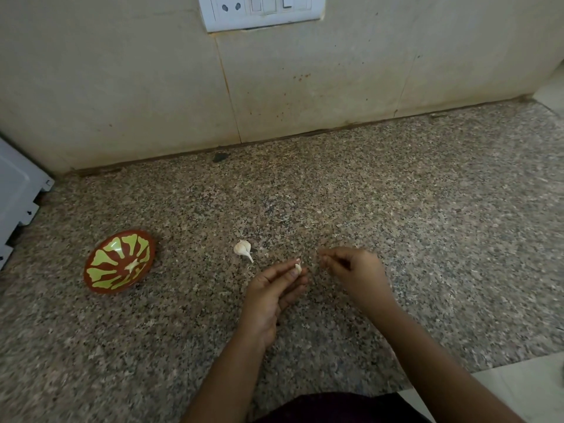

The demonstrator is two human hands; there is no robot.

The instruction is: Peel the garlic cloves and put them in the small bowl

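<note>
A small red bowl with green leaf patterns [100,270] sits at the left of the speckled granite counter, with a pale peeled clove [131,265] inside it. A partly broken garlic bulb [243,249] lies in the middle of the counter. Just below and right of the bulb, my left hand [271,293] pinches a small garlic clove [298,268] between thumb and fingertips. My right hand [354,271] hovers a short gap to the right of the clove, blurred, its fingertips pinched together; whether a scrap of peel is between them I cannot tell.
The tiled wall [274,87] rises behind the counter, with a white switch and socket plate [262,10] at the top. A white appliance [15,196] stands at the far left edge. The counter's front edge runs at the lower right above a pale floor [518,389].
</note>
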